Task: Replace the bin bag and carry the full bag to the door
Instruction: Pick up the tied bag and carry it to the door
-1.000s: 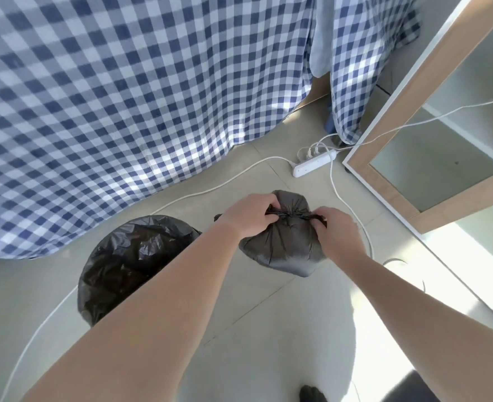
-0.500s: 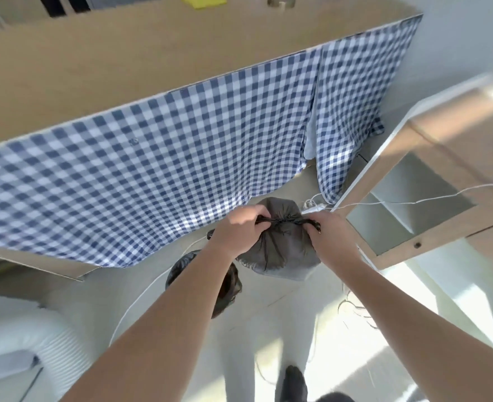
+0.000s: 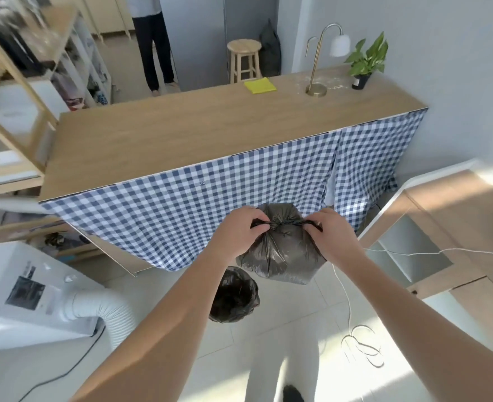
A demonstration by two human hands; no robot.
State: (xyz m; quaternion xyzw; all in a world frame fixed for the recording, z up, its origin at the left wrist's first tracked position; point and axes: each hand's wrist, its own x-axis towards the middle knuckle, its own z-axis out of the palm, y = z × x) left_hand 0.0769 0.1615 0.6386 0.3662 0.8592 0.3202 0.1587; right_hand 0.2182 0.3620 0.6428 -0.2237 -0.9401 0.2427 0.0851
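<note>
Fingers (image 3: 261,226) of the left hand (image 3: 236,233) are pinched shut on one twisted tail of the full bin bag (image 3: 280,250), and those of the right hand (image 3: 333,235) are pinched shut on the other tail, the two tails drawn out sideways from a small knot (image 3: 281,226) at the bag's gathered neck. The grey-black bag hangs in the air between the hands, in front of the checked curtain (image 3: 181,216) that skirts the wooden counter (image 3: 181,134), and above the tiled floor (image 3: 283,329). Just below and to its left stands the bin (image 3: 233,294), already lined with a fresh black bag, so the replacing part looks done and the step in hand seems to be cinching the knot.

To do it well, pull both tails evenly and level, so the knot seats down against the neck rather than sliding toward one hand. The film looks thin and is stretched tight over the load; a sharp jerk could tear a tail, so a steady, firm draw is safer. A second overhand tie would probably hold better for carrying. Keep the bag's weight borne by both tails until the knot is tight, then take the neck below the knot in one hand.

Loose white cable (image 3: 361,346) lies looped on the floor near the right, something to step around on the way to the door.
</note>
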